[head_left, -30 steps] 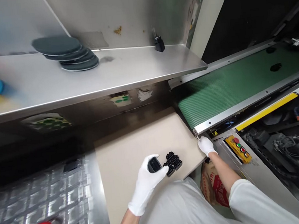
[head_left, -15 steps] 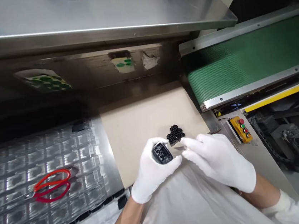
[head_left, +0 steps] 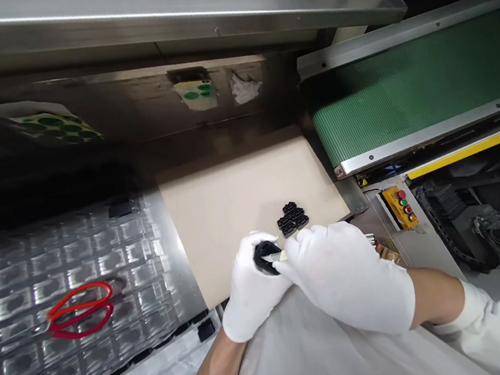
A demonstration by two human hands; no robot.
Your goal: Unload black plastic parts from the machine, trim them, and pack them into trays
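Both my hands wear white gloves and meet low over the beige board. My left hand is closed around a small black moulded piece, its hollow side facing up. My right hand is closed on a thin blade-like tool, silvery with a pale yellow part by the fingers. Its tip reaches into the hollow of the moulded piece. Most of the tool is hidden by the glove. Just beyond the hands, a cluster of small black parts rests on the board.
Red-handled scissors lie on clear plastic trays at left. A green conveyor belt runs at right, with a yellow button box below it. A steel shelf overhangs the far side; green-dotted sticker sheets lie beneath.
My right hand has moved left from beside the cluster of black parts to the moulded piece, bringing the blade-like tool into its hollow. The view has shifted slightly.
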